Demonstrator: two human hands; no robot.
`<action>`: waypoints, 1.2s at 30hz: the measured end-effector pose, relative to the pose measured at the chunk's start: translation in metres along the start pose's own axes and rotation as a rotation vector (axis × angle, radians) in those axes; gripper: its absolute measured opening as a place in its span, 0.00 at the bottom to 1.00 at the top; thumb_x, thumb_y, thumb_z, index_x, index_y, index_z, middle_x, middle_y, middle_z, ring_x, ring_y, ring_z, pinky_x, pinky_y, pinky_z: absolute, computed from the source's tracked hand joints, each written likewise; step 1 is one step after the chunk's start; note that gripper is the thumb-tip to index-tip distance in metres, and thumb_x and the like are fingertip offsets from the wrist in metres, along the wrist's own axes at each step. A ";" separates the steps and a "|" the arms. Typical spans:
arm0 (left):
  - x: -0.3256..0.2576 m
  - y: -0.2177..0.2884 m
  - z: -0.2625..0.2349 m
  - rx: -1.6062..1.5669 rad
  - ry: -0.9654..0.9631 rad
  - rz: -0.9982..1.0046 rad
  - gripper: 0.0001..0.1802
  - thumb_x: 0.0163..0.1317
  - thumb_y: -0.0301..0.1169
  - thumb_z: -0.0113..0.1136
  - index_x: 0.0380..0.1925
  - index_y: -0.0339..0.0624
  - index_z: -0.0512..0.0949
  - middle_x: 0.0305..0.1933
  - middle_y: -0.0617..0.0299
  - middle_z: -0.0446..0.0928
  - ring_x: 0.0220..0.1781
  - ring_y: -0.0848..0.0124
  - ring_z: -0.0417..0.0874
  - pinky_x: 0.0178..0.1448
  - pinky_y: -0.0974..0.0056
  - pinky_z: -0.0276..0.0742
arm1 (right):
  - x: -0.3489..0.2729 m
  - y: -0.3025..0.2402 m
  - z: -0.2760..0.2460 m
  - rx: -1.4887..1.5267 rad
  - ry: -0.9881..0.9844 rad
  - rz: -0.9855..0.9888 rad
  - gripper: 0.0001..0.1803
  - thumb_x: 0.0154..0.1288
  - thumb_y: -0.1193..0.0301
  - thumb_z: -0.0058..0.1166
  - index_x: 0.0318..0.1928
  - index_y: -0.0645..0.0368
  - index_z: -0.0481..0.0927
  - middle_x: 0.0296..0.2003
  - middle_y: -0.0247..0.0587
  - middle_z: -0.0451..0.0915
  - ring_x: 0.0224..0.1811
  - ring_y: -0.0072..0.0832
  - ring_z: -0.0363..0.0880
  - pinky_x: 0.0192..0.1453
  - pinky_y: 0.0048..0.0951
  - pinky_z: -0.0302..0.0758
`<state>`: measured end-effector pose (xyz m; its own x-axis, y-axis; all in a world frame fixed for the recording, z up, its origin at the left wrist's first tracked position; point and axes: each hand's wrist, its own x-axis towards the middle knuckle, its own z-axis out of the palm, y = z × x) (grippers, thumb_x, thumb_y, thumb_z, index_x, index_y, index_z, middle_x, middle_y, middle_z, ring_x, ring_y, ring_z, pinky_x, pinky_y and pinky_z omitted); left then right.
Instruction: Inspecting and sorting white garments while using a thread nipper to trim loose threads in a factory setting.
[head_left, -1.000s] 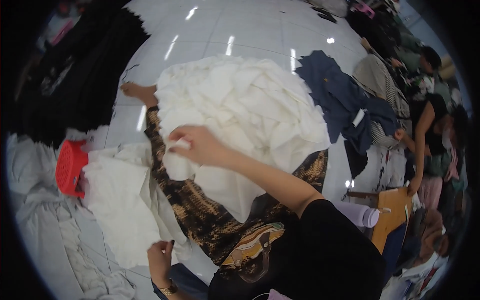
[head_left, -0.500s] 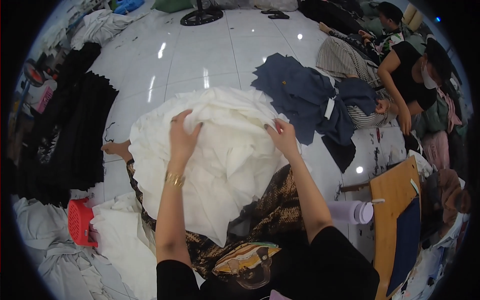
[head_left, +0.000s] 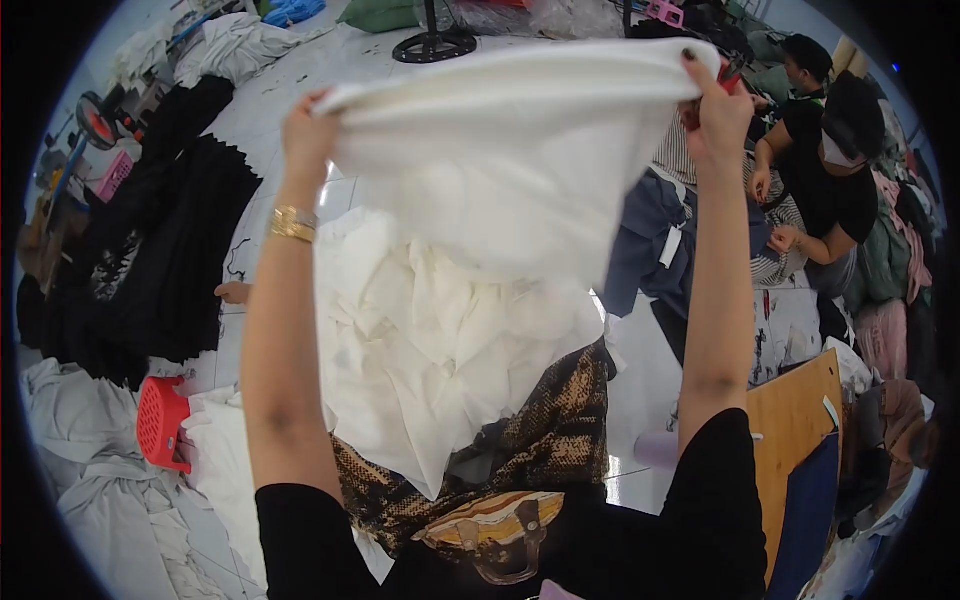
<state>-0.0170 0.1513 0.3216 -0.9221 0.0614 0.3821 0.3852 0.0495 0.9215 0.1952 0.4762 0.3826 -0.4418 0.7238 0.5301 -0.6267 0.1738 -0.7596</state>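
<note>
Stretching a white cloth [head_left: 500, 160] above the white pile [head_left: 420, 350] on your patterned trousers [head_left: 545, 425], you now hold both arms raised; half a second ago your hands lay on the heap. The cloth's upper edge is thus spread clear of it. Your left hand [head_left: 310, 135] pinches one upper corner; your right hand [head_left: 722, 115] pinches the other, beside a red item [head_left: 732, 75] too blurred to identify.

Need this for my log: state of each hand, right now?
Left hand: closed, holding the left end of the white cloth.
Right hand: closed, holding its right end, plus a red item, kind unclear.
</note>
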 end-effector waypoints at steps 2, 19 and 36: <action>0.020 0.038 -0.029 0.038 0.091 0.394 0.13 0.51 0.21 0.55 0.39 0.44 0.78 0.32 0.65 0.77 0.27 0.79 0.73 0.30 0.75 0.69 | 0.001 -0.014 0.020 0.117 -0.046 -0.074 0.10 0.52 0.76 0.60 0.34 0.59 0.74 0.19 0.29 0.72 0.12 0.16 0.63 0.13 0.19 0.55; -0.215 0.041 -0.193 0.758 -0.830 -0.458 0.20 0.46 0.34 0.67 0.41 0.41 0.76 0.28 0.60 0.76 0.28 0.73 0.77 0.35 0.70 0.73 | -0.201 0.025 -0.151 0.292 -0.670 0.471 0.10 0.56 0.75 0.51 0.36 0.70 0.76 0.24 0.50 0.79 0.10 0.22 0.72 0.14 0.16 0.65; -0.236 -0.003 -0.131 0.526 -0.782 -0.163 0.08 0.51 0.26 0.61 0.33 0.37 0.78 0.30 0.55 0.77 0.31 0.65 0.78 0.35 0.66 0.72 | -0.209 0.058 -0.105 -0.264 -0.705 0.878 0.03 0.50 0.79 0.53 0.23 0.67 0.75 0.20 0.34 0.74 0.18 0.14 0.65 0.22 0.15 0.59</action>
<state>0.1941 0.0057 0.2374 -0.7527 0.6537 -0.0784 0.3977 0.5464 0.7371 0.3189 0.4052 0.1883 -0.9710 0.1460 -0.1895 0.1901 -0.0101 -0.9817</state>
